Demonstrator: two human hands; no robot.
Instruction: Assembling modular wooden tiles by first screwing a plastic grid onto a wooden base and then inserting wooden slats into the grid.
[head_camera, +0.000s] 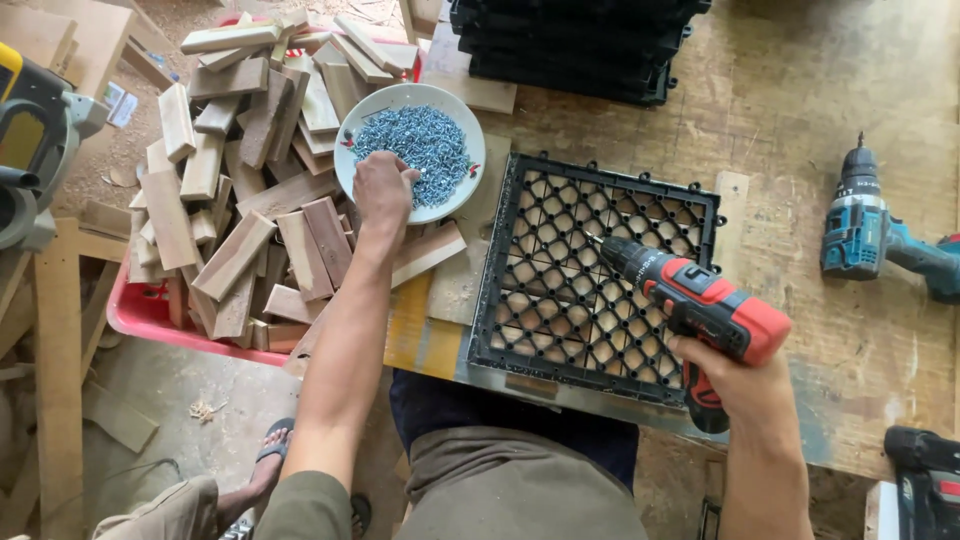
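**Silver screws under the fingers**

Steel-bright screws (415, 145) fill the white bowl (350, 160); the left hand (383, 188) dips in, fingers curled, pinching some. Best take few and lift cleanly. The right hand (745, 395) grasps the red drill (700, 305) over the black grid tile (590, 280). Wood blocks (240, 170) crowd the bowl; a blue drill (865, 225) lies well apart.

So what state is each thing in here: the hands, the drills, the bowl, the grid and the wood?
Left hand: fingers in the bowl's screws.
Right hand: gripping the red drill.
Red drill: tip on the grid.
Bowl: heaped with screws.
Black grid: flat on the bench.
Blue drill: lying unused.
Red tub: piled with wood offcuts.
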